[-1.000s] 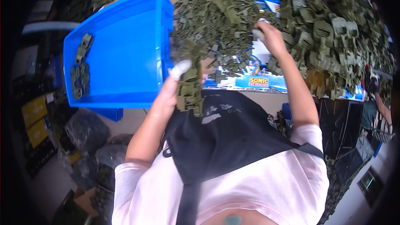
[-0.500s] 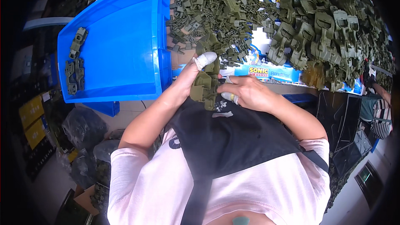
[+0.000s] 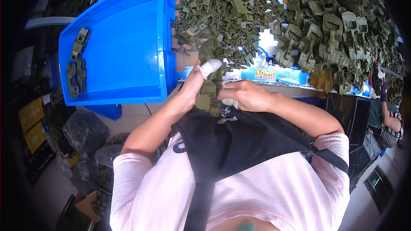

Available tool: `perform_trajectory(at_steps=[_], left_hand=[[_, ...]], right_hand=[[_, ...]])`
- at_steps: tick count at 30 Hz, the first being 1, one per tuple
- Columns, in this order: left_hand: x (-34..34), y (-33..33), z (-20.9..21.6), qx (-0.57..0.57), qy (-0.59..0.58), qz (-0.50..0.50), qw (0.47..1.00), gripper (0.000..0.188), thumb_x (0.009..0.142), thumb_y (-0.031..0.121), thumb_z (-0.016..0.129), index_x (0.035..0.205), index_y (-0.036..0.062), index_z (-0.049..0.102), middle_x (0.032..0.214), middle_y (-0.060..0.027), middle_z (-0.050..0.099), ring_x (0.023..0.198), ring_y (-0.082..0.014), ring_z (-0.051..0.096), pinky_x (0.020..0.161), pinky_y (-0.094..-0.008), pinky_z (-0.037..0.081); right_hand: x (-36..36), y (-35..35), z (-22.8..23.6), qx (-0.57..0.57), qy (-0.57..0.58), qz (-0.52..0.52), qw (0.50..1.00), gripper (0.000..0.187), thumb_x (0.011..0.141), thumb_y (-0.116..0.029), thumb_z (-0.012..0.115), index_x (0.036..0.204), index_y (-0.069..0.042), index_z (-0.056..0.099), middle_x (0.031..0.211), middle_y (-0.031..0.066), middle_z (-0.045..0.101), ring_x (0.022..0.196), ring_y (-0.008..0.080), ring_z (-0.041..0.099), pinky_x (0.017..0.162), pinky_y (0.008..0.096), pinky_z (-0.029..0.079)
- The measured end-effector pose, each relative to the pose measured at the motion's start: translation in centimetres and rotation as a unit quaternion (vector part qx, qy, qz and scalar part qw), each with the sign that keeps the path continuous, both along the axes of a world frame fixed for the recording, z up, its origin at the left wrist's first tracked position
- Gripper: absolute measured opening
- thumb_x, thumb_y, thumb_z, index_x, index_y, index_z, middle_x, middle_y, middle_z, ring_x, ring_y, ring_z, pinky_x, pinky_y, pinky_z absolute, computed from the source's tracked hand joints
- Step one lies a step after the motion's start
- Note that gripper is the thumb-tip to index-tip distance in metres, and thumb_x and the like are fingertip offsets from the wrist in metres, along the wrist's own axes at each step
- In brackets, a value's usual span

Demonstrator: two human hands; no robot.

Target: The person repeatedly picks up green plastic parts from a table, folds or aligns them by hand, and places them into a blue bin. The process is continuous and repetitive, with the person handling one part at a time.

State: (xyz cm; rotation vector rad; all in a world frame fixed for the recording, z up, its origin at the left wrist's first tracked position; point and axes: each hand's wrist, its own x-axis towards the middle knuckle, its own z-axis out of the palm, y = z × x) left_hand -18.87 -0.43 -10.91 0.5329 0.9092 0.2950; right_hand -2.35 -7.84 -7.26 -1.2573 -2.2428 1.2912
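My left hand (image 3: 195, 83), its thumb wrapped in a white finger cover, is closed around a long olive-green moulded plastic part (image 3: 207, 92). The part stretches from the table edge towards my black apron (image 3: 239, 145). On its right side my right hand (image 3: 248, 95) is bent inward, with its fingers pinched against the part's edge. White covers wrap fingers of that hand too. Whatever lies between those fingertips is hidden.
A blue plastic bin (image 3: 124, 47) on the left holds a few green parts (image 3: 80, 45) along its left wall. Small green pieces (image 3: 205, 17) are heaped ahead of me. Larger green parts (image 3: 334, 30) are piled at the right. Another person's arm (image 3: 390, 119) shows at the far right.
My right hand has shifted slightly left, closer in against the plastic part. The held part has turned a little, and my left hand keeps its grip.
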Motion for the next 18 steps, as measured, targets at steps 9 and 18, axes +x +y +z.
perform_trajectory(at_steps=[9,18], left_hand=[[-1.2,4.8,0.5,0.087,-0.074,0.141,0.983,0.047,0.082,0.029,0.063,0.120,0.0120,0.040,0.100,-0.0120,0.058,0.088,-0.0253,0.061,0.071,-0.0404,0.055],[-0.2,6.0,-0.7,0.176,-0.091,0.194,0.961,0.062,0.078,0.014,0.066,0.129,0.0178,0.032,0.118,-0.0050,0.047,0.100,-0.0205,0.054,0.081,-0.0347,0.049]], right_hand=[[8.5,13.8,-12.0,0.030,-0.185,-0.466,0.864,0.075,0.073,-0.040,0.064,0.135,-0.012,0.031,0.111,0.0287,0.052,0.105,0.0401,0.051,0.090,0.0420,0.042],[1.5,3.8,-4.9,0.037,0.266,-0.438,0.858,0.056,0.083,-0.021,0.060,0.131,-0.003,0.038,0.123,0.0125,0.050,0.115,0.0208,0.047,0.097,0.0313,0.036]])
